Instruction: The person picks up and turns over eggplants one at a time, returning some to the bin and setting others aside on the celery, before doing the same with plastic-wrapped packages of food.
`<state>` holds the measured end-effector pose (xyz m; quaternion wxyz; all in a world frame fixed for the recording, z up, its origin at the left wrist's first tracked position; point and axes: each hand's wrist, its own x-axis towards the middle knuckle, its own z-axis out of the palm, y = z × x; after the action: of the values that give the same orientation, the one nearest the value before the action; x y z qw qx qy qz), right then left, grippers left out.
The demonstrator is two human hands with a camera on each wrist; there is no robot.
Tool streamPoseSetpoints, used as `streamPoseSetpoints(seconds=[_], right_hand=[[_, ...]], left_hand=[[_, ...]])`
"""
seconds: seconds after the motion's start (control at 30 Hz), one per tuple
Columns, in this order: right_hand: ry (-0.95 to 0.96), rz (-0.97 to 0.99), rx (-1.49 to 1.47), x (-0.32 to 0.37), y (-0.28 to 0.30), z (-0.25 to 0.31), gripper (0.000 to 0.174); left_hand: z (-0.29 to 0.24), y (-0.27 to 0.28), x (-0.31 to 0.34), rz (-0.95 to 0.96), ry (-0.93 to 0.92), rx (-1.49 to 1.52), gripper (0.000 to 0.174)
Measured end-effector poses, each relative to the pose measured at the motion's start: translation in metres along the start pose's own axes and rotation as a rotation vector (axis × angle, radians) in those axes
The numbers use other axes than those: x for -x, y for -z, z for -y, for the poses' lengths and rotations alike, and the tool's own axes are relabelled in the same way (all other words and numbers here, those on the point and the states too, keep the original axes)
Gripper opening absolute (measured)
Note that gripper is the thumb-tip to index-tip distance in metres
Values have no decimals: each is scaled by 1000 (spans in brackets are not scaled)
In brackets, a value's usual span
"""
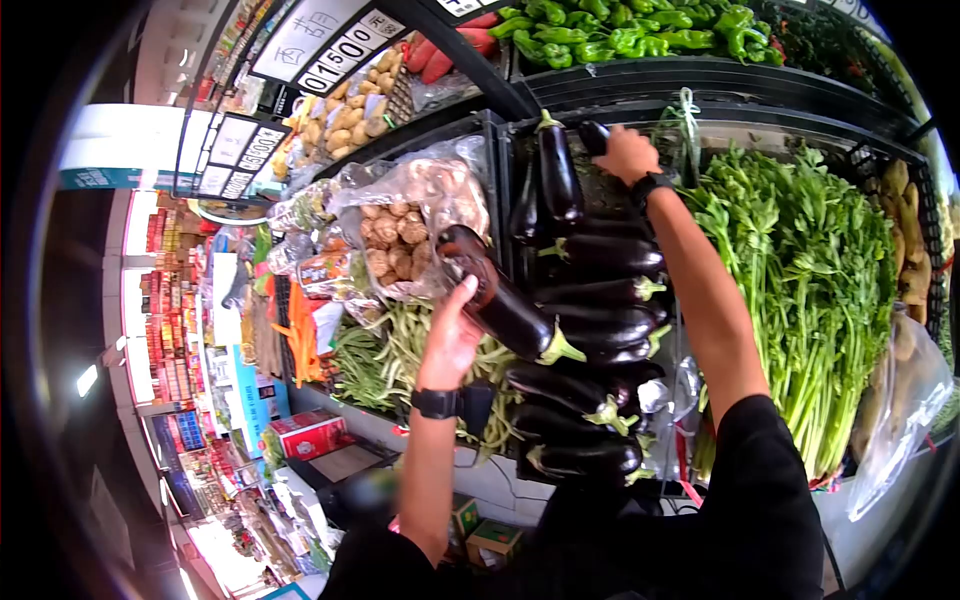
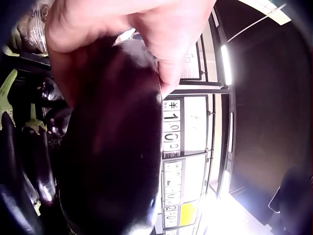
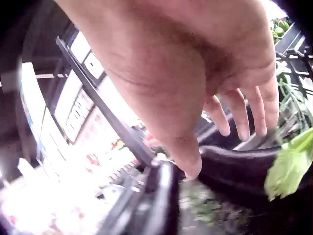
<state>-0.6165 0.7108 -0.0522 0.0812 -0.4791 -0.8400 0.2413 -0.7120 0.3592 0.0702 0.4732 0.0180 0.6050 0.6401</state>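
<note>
In the head view my left hand (image 1: 450,340) grips a large dark purple eggplant (image 1: 508,312) that slants over the left side of the eggplant bin, its green stem end down to the right. The left wrist view shows this eggplant (image 2: 112,142) close up, glossy, with thumb and fingers round its upper part. My right hand (image 1: 632,155) reaches to the back of the bin, right beside a dark eggplant (image 1: 594,137). In the right wrist view its fingers (image 3: 238,115) hang loosely spread above an eggplant (image 3: 234,169), the thumb tip at that eggplant's end. Several more eggplants (image 1: 605,258) lie in rows between my arms.
Leafy celery (image 1: 800,290) fills the right side. Bagged round brown vegetables (image 1: 395,235) and green beans (image 1: 410,345) lie on the left. Green peppers (image 1: 620,30) sit behind a black divider (image 1: 690,85). Price signs (image 1: 320,50) hang at upper left.
</note>
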Motion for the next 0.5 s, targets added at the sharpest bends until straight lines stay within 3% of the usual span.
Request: streamPoseSetpoints(seconds=[0.03, 0.1, 0.17, 0.2, 0.3, 0.33, 0.43, 0.5], right_hand=[[-48, 5, 75, -30, -39, -21, 71], [-96, 190, 136, -33, -43, -25, 78], [-92, 183, 163, -35, -52, -24, 81], [-69, 98, 224, -35, -60, -24, 64], [-6, 75, 164, -34, -64, -32, 64], [-8, 175, 110, -32, -58, -33, 65], [38, 116, 137, -17, -61, -35, 67], [215, -138, 249, 3, -47, -20, 54]], left_hand=[[-1, -1, 3, -4, -37, -11, 41], [-3, 8, 9, -20, -84, -63, 39], [-6, 15, 18, -45, -84, -62, 38], [-7, 22, 21, -60, -80, -70, 38], [-6, 41, 31, -102, -66, -48, 37], [-7, 38, 37, -104, -77, -32, 36], [-4, 48, 48, -114, -91, -17, 37], [1, 58, 51, -162, -80, -36, 39]])
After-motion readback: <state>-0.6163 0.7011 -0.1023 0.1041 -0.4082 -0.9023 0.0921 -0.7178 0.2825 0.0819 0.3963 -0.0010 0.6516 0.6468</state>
